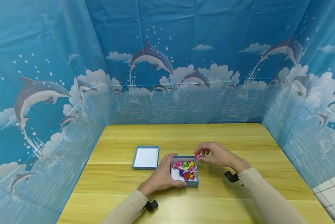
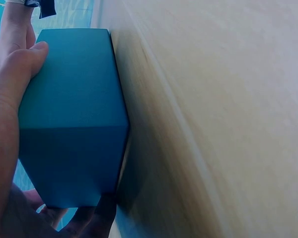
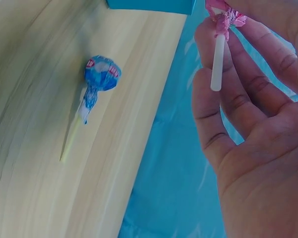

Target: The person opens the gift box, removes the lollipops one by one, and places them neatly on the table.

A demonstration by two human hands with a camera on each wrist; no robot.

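Note:
A blue-grey box (image 1: 193, 184) with a white inside stands on the table, holding several lollipops (image 1: 185, 169) in bright wrappers. My left hand (image 1: 162, 174) grips this box from its left side, thumb along the near wall and fingers at the far corner; the left wrist view also shows the hand spanning the box (image 2: 72, 84). Just off the far right corner, my right hand (image 1: 216, 154) pinches a pink-wrapped lollipop (image 1: 197, 156). Its white stick (image 3: 217, 62) points away from the pinch in the right wrist view. There, a blue-wrapped lollipop (image 3: 102, 73) lies on the wood.
To the left of the box lies a matching lid (image 1: 146, 157), white inside facing up. The wooden table (image 1: 122, 133) backs onto a dolphin-printed curtain (image 1: 167, 102). A black wrist device (image 1: 151, 205) sits at the left sleeve, another black device (image 1: 231, 176) at the right one.

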